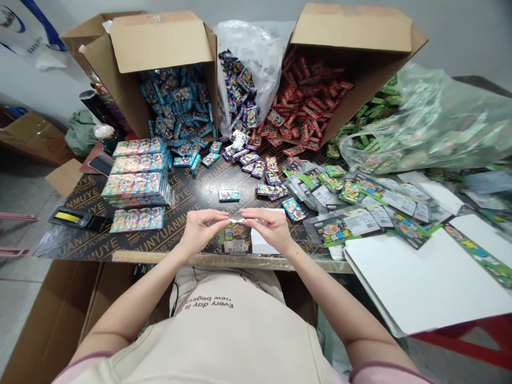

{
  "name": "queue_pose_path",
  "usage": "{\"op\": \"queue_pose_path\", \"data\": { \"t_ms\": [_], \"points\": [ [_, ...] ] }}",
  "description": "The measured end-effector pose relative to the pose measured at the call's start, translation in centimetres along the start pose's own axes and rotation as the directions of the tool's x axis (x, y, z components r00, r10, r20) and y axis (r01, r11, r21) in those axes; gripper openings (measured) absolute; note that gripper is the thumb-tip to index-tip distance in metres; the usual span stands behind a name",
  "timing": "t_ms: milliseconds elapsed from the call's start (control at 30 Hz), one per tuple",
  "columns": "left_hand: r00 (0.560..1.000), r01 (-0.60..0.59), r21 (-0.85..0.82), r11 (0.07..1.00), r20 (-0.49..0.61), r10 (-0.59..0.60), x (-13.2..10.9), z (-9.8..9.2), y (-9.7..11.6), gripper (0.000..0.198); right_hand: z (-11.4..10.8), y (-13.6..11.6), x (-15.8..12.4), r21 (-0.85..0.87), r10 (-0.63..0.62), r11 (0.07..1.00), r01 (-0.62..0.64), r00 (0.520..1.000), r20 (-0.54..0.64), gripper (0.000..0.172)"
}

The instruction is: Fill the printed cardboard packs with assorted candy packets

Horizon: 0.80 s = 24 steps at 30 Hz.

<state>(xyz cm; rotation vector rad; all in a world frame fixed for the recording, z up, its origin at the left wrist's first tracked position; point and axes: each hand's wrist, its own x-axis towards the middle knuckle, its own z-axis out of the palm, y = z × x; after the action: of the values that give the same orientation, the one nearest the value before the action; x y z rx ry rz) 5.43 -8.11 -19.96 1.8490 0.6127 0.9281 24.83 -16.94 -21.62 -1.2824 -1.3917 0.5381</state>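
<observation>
Biggest first: black printed plywood tabletop (206,178) under and ahead of both my hands. Two open cartons beyond them: blue-pack carton (160,42) ahead of my left, red-pack carton (352,29) ahead-right of my right. Clear bag of green packs (448,117) far out, ahead-right of my right hand. White sheets (428,272) nearer, same side. Pile of printed plastic pouches (352,221) between those sheets and my right hand. Clear bag of purple packs (256,42) straight ahead, between the cartons. Film-wrapped stack (134,173) left of my left hand. Left hand (204,229) and right hand (268,226) are close together, thumbs and fingers both pinching the far edge of one printed pouch (236,234), which sits between them. Single blue pack (229,195) just past my fingertips, not touching.
</observation>
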Motion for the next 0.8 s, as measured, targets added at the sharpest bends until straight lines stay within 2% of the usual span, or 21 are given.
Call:
{"op": "queue_pose_path", "data": {
  "t_ms": [100,167,233,300,400,467,533,600,733,800],
  "points": [
    [0.994,0.106,-0.040,0.993,0.042,-0.105,0.6,-0.1,-0.1,0.010,-0.1,-0.8,0.4,-0.011,0.089,0.996,-0.088,0.995,0.035,0.011],
    [0.992,0.115,-0.031,0.993,0.063,-0.113,0.8,-0.2,-0.1,0.009,0.0,-1.2,0.8,-0.023,0.135,0.991,-0.133,0.989,0.056,0.013],
    [0.998,0.022,0.038,0.999,0.062,-0.024,0.7,-0.3,-0.1,0.006,0.0,-1.3,0.9,-0.049,0.119,0.992,-0.116,0.991,0.064,0.013],
    [0.987,-0.152,0.145,0.978,0.064,0.144,0.4,-0.2,-0.2,0.006,0.0,-1.1,0.8,-0.074,0.056,0.996,-0.051,0.996,0.066,0.012],
    [0.906,-0.422,0.322,0.847,0.135,0.400,-0.4,-0.1,-0.5,0.009,-0.2,-0.2,-0.1,-0.116,-0.062,0.991,0.068,0.996,0.059,0.011],
    [0.847,-0.530,0.396,0.750,0.203,0.492,-0.9,0.1,-0.9,0.016,-0.3,0.5,-1.1,-0.150,-0.149,0.977,0.152,0.988,0.030,0.014],
    [0.810,-0.584,0.427,0.690,0.246,0.533,-1.3,0.3,-1.2,0.021,-0.2,1.0,-2.0,-0.164,-0.221,0.963,0.216,0.975,-0.014,0.020],
    [0.786,-0.614,0.438,0.657,0.259,0.562,-1.4,0.3,-1.4,0.022,0.0,0.9,-2.4,-0.125,-0.223,0.968,0.216,0.974,-0.044,0.021],
    [0.773,-0.626,0.448,0.638,0.248,0.584,-1.4,0.2,-1.5,0.021,0.2,-0.1,-1.6,0.013,-0.004,1.000,0.005,0.999,-0.034,0.013],
    [0.785,-0.609,0.458,0.647,0.234,0.573,-1.5,0.1,-1.5,0.020,0.3,-0.5,-1.2,-0.020,0.025,0.999,-0.026,0.999,-0.043,0.010]
  ]
}}
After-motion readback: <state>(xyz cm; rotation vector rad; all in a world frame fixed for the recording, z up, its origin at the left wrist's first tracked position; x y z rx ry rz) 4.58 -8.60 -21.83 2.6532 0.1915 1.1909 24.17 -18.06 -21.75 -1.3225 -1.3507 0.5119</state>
